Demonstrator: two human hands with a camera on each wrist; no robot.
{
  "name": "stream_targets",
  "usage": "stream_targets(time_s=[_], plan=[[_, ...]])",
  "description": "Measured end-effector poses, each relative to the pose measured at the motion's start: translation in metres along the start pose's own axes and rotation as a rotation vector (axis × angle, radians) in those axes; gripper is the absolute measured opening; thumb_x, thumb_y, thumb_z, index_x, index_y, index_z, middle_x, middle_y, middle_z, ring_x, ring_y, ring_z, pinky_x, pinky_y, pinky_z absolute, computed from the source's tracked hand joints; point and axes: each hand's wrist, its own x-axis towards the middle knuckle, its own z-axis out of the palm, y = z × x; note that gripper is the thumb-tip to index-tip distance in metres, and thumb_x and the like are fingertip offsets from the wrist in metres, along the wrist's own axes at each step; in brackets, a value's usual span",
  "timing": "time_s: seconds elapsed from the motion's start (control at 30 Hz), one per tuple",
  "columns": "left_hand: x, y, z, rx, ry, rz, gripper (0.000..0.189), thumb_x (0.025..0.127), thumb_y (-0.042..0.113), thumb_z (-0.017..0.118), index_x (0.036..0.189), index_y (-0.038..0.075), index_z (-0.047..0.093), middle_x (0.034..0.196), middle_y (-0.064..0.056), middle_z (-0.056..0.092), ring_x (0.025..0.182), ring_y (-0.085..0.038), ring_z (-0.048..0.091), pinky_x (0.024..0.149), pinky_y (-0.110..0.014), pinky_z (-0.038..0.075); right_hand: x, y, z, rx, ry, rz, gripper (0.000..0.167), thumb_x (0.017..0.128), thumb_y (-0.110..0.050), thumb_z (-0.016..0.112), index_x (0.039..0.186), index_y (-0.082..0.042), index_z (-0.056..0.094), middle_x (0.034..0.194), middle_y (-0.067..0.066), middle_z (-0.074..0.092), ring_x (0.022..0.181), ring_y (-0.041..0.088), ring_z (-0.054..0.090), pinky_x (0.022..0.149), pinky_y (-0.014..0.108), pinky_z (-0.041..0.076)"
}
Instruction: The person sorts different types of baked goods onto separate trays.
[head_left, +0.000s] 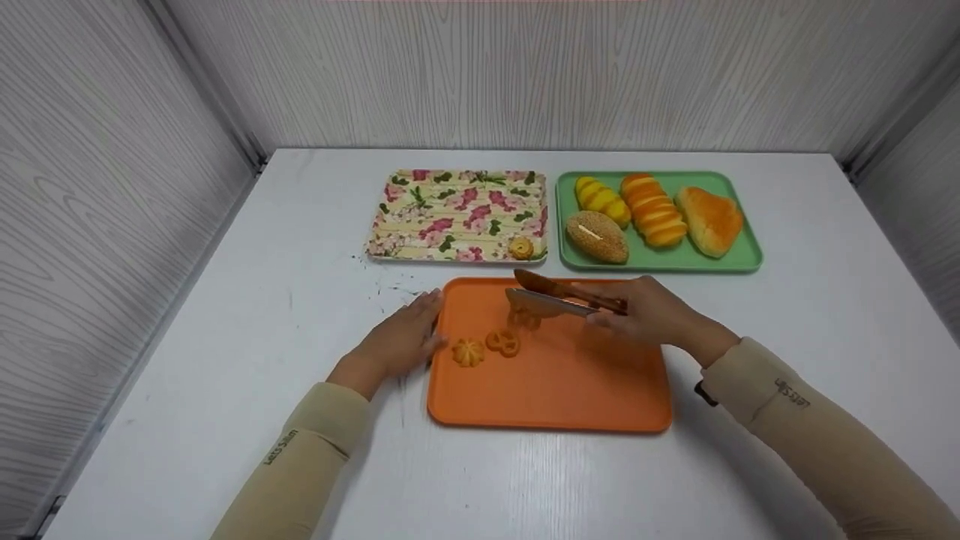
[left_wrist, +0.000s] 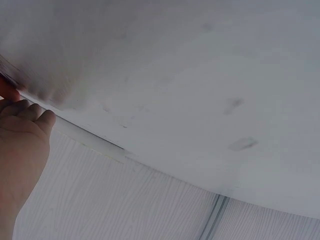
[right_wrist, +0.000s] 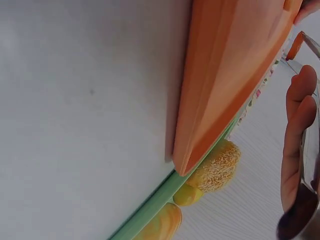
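My right hand (head_left: 654, 315) holds a pair of tongs (head_left: 541, 284) with brown tips, its fingers around the handles. The tongs' tips stand apart over the upper part of the orange tray (head_left: 570, 390), and a blurred cookie (head_left: 529, 322) shows just below them. My left hand (head_left: 401, 337) rests against the tray's left rim, fingers extended along it. Inside that rim lie a flower-shaped cookie (head_left: 468, 353) and a pretzel-shaped cookie (head_left: 512, 346). In the right wrist view, curled fingers (right_wrist: 292, 130) lie along the metal tongs.
Behind the orange tray stands a floral tray (head_left: 450, 217) with a round cookie (head_left: 520, 247) at its near right corner. Beside it, a green tray (head_left: 660, 260) bears several breads, including a seeded roll (head_left: 598, 236). Pale wood-grain panels (head_left: 510, 75) enclose the white table (head_left: 247, 300).
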Motion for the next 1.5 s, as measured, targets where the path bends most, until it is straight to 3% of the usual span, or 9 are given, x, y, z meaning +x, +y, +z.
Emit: stream_targets(time_s=[0.27,0.53,0.73,0.8,0.9,1.07,1.17,1.3,1.5], plan=[[0.002,-0.004,0.002,0.012,-0.016,0.003,0.069,0.101,0.043,0.041,0.153,0.007,0.012,0.158,-0.008,0.012,0.144,-0.022,0.009,0.115,-0.040,0.013,0.025,-0.002,-0.005,0.072,-0.003,0.102,0.051,0.093,-0.033,0.063,0.141,-0.026,0.049,0.066,0.008,0.065,0.056,0.021,0.063,0.052,0.035,0.051],[0.002,-0.004,0.003,0.021,-0.009,0.019,0.069,0.102,0.043,0.038,0.153,0.005,0.011,0.158,-0.010,0.011,0.144,-0.023,0.009,0.115,-0.041,0.013,0.049,0.000,-0.004,0.095,0.043,0.110,0.051,0.093,-0.030,0.062,0.142,-0.023,0.048,0.098,0.008,0.070,0.060,0.030,0.062,0.055,0.033,0.051],[0.003,-0.004,0.003,0.020,-0.011,0.019,0.069,0.102,0.043,0.039,0.153,0.005,0.011,0.158,-0.009,0.011,0.144,-0.022,0.009,0.115,-0.040,0.013,0.063,0.003,-0.004,0.069,0.077,0.199,0.050,0.095,-0.032,0.060,0.142,-0.023,0.047,0.077,0.015,0.068,0.054,0.029,0.056,0.050,0.032,0.046],[0.003,-0.004,0.003,0.019,-0.016,0.014,0.070,0.102,0.043,0.039,0.153,0.005,0.011,0.158,-0.009,0.011,0.144,-0.022,0.008,0.115,-0.040,0.013,0.067,0.004,-0.003,0.028,0.091,0.210,0.051,0.095,-0.034,0.059,0.143,-0.021,0.047,0.091,0.016,0.070,0.061,0.025,0.060,0.053,0.032,0.046],[0.003,-0.004,0.003,0.015,-0.022,0.004,0.070,0.102,0.043,0.039,0.153,0.007,0.009,0.158,-0.008,0.010,0.144,-0.022,0.008,0.115,-0.039,0.013,0.074,0.006,-0.002,-0.003,0.125,0.253,0.052,0.094,-0.036,0.060,0.142,-0.019,0.048,0.089,0.015,0.069,0.059,0.021,0.056,0.053,0.031,0.044],[0.003,-0.003,0.002,0.015,-0.021,-0.001,0.070,0.102,0.043,0.039,0.153,0.007,0.009,0.158,-0.007,0.010,0.144,-0.021,0.008,0.115,-0.040,0.013,0.084,0.010,-0.001,-0.043,0.188,0.324,0.051,0.094,-0.035,0.061,0.141,-0.019,0.049,0.063,0.010,0.056,0.050,0.018,0.042,0.049,0.031,0.038],[0.002,-0.002,0.001,0.010,-0.016,0.007,0.070,0.101,0.042,0.040,0.153,0.006,0.011,0.158,-0.009,0.011,0.144,-0.023,0.008,0.115,-0.041,0.013,0.088,0.012,0.000,-0.041,0.216,0.341,0.051,0.094,-0.032,0.062,0.141,-0.017,0.049,0.082,0.012,0.064,0.063,0.022,0.054,0.057,0.034,0.043],[0.001,-0.002,0.001,0.007,-0.019,0.003,0.071,0.101,0.044,0.040,0.153,0.006,0.010,0.158,-0.009,0.011,0.144,-0.022,0.008,0.115,-0.041,0.013,0.091,0.013,0.001,-0.030,0.239,0.345,0.050,0.094,-0.029,0.062,0.140,-0.013,0.050,0.128,0.012,0.059,0.105,0.030,0.059,0.078,0.043,0.048],[0.001,-0.002,0.002,0.009,-0.014,0.003,0.071,0.101,0.044,0.039,0.153,0.007,0.009,0.158,-0.008,0.011,0.144,-0.022,0.009,0.115,-0.040,0.013,0.097,0.014,0.003,-0.056,0.259,0.352,0.051,0.095,-0.028,0.061,0.140,-0.008,0.049,0.134,0.015,0.054,0.115,0.032,0.054,0.088,0.047,0.046]])
